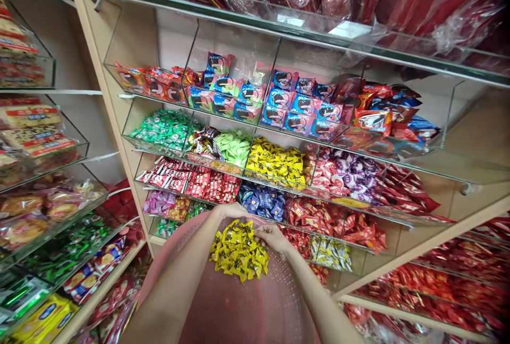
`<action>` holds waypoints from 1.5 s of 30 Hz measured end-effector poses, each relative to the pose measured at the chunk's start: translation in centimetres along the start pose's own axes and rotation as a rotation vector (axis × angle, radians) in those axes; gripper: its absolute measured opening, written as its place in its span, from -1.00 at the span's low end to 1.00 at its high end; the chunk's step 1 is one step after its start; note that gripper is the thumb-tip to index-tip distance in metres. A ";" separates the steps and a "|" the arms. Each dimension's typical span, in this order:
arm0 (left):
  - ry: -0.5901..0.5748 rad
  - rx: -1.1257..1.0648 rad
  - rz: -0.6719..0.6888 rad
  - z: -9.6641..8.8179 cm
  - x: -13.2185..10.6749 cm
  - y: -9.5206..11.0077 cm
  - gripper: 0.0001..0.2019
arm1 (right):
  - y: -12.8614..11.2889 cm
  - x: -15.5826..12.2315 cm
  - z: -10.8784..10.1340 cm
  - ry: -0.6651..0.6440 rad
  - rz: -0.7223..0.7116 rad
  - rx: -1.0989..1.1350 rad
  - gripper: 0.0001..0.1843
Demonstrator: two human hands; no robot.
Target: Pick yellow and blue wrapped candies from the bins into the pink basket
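A large pink plastic basket (227, 307) with a perforated wall lies tilted below me, its far end toward the shelves. Yellow wrapped candies (239, 254) are heaped inside at that far end. My left hand (233, 211) is closed over the far rim, just behind the heap, with its fingertips partly hidden. At the heap's right edge, my right hand (273, 238) has its fingers curled in a pinch beside the candies. What lies between those fingers is too small to make out.
Clear shelf bins ahead hold more yellow candies (274, 162), green candies (161, 130), blue-wrapped sweets (262, 201) and blue-and-pink cookie packs (292, 102). A glass shelf (255, 12) runs overhead under red plastic-wrapped goods. Packaged snacks (32, 206) fill the left shelves. A wooden edge (430, 246) slants at right.
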State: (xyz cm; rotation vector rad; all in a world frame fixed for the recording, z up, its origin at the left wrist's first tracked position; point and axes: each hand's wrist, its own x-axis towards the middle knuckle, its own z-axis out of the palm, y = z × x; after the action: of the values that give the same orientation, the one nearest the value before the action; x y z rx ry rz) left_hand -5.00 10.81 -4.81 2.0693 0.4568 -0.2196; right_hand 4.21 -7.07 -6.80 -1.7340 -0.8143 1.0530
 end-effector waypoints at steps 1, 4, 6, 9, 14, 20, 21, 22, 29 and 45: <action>-0.012 0.020 0.015 0.0 -0.1 -0.1 -0.54 | 0.1 -0.1 0.1 0.000 0.006 -0.007 -0.73; -0.028 0.032 0.054 0.0 -0.1 -0.4 -0.63 | 0.2 -0.3 0.4 -0.009 -0.006 -0.003 -0.72; -0.033 0.029 0.070 0.1 0.0 -0.5 -0.67 | 0.4 -0.2 0.5 -0.009 -0.034 0.011 -0.71; -0.035 0.020 0.072 0.2 0.2 -0.7 -0.68 | 0.7 0.0 0.5 -0.008 -0.063 0.030 -0.70; -0.001 -0.055 0.044 0.5 0.5 -1.0 -0.67 | 0.7 0.0 0.2 0.008 -0.043 0.075 -0.71; 0.040 -0.044 0.038 0.7 0.9 -1.0 -0.66 | 1.0 0.0 0.0 0.044 -0.057 0.117 -0.72; 0.027 -0.047 0.029 0.6 0.9 -0.9 -0.64 | 1.2 0.1 -0.1 0.049 -0.068 0.107 -0.71; 0.014 -0.048 0.017 0.6 0.8 -0.8 -0.61 | 1.4 0.1 -0.1 0.052 -0.083 0.091 -0.70; 0.048 0.018 -0.058 0.6 0.3 0.6 -0.48 | 1.5 -0.7 -0.3 0.032 -0.314 -0.136 -0.76; 0.075 0.062 -0.080 0.4 -1.3 0.8 -0.39 | 1.5 -0.9 1.1 -0.003 -0.315 -0.356 -0.90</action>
State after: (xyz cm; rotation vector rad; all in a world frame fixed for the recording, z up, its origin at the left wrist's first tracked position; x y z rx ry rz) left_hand -5.87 9.82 -3.97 2.1276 0.5859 -0.2066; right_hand 3.00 -7.94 -8.12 -1.8146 -1.2901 0.7287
